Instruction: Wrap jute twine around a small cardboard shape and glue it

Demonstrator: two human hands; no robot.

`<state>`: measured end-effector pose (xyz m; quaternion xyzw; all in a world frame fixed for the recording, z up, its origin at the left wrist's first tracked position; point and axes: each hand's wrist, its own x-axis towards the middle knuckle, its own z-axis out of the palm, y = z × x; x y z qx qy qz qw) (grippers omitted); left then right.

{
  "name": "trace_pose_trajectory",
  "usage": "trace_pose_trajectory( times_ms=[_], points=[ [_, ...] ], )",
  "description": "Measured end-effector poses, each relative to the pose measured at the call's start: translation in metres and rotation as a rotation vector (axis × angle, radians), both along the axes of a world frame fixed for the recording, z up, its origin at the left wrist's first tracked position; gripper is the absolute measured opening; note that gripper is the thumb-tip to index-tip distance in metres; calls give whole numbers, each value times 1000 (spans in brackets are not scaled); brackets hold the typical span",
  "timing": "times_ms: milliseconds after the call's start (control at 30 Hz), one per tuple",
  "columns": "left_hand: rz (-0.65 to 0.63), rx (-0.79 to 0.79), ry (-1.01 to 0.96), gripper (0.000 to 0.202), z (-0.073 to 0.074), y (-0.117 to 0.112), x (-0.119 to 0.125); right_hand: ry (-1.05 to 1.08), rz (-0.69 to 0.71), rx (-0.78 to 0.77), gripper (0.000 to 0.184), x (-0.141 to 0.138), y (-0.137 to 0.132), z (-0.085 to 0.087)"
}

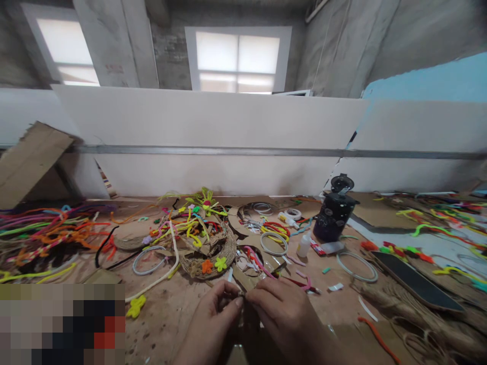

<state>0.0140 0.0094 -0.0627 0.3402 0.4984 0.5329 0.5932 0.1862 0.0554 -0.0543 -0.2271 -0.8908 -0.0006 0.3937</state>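
Note:
My left hand (213,318) and my right hand (282,310) meet at the front middle of the table, fingertips pinched close together. Between them is something small and dark that I cannot make out. Just beyond the fingers lie a strip of brown cardboard (240,278) and a pink pipe cleaner (262,264). Behind my left hand sits a ring wound with brown twine (225,248), bearing an orange flower (207,266) and a yellow-green flower (220,263) of bent pipe cleaner. A yellow pipe-cleaner flower (136,306) lies to the left.
Heaps of coloured pipe cleaners (57,233) spread along the left. Behind my right hand stand a dark bottle with its lid up (333,218) and a small glue bottle (304,245). A dark phone-like slab (416,280) and twine (403,304) lie right. A white partition (213,121) closes the back.

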Motion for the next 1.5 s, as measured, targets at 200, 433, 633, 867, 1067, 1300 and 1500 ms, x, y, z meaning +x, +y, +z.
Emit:
trace_pose_trajectory(
  times_ms=[200, 433, 633, 867, 1067, 1300, 1500],
  points=[
    [31, 26, 92, 31, 2, 2, -2, -19, 28, 54, 27, -3, -2, 1],
    [59, 19, 49, 33, -3, 0, -2, 12, 12, -275, 12, 3, 1, 6],
    [108, 43, 131, 34, 0, 1, -7, -22, -96, -533, 12, 8, -2, 22],
    [88, 115, 304, 24, 6, -1, -10, -180, -123, -583, 12, 6, -6, 16],
    [79, 100, 263, 30, 3, -2, -8, 109, -26, -1120, 11, 12, 14, 11],
    [58, -14, 127, 37, 10, 0, -6, 275, 32, -1239, 16, 13, 21, 11],
    [42, 7, 90, 41, 14, -2, -5, 208, 36, -1161, 11, 14, 18, 30]
  ],
)
